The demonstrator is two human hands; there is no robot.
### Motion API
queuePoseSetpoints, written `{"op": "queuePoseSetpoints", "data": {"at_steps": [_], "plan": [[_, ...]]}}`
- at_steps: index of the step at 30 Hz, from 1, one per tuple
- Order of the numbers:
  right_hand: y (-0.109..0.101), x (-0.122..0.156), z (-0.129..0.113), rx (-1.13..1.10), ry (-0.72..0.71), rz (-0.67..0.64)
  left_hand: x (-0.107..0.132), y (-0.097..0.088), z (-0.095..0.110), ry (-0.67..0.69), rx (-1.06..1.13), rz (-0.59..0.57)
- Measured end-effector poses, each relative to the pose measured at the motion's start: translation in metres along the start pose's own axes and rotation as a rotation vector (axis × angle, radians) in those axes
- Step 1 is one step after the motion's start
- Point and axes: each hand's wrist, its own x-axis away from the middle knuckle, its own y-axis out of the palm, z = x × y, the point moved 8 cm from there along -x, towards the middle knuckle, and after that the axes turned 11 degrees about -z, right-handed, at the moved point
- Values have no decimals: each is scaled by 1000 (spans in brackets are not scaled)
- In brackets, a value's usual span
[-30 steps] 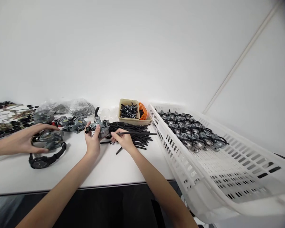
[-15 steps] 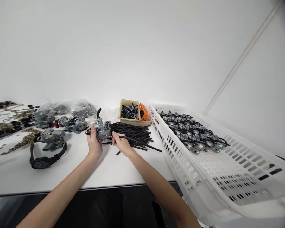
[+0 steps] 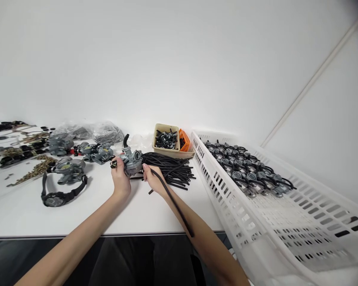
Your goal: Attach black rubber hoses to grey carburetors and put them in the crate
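A grey metal carburetor (image 3: 133,162) with a short black elbow on top is gripped by my left hand (image 3: 121,178), above the table. My right hand (image 3: 152,178) pinches one end of a black rubber hose (image 3: 179,209) at the carburetor's lower right side. The hose's free length runs down over my right forearm. Whether its end sits on a fitting is hidden by my fingers. Just behind my right hand lies a pile of similar black hoses (image 3: 170,169).
A large white plastic crate (image 3: 214,194) on the right holds rows of carburetors. Behind the hoses stand a cream bin (image 3: 154,137) of small parts and an orange basket (image 3: 185,139). More carburetors, a black wristwatch (image 3: 55,199), brass fittings (image 3: 37,170) and plastic bags (image 3: 104,133) lie left.
The hose in my right hand has swung from lying rightward over the pile to hanging down across my forearm. Both hands stay close together at the carburetor. The view has shifted slightly.
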Motion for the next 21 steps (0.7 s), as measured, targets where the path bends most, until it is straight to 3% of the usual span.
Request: {"op": "queuePoseSetpoints", "data": {"at_steps": [6,13,21], "plan": [[3,6,-1,32,12,45,3,-5,9,140,-81,59],[8,4,-5,3,-60,16,4,-7,11,112,-74,86],[7,-2,8,-74,-25,17,10,1,25,160,-200,57]]}}
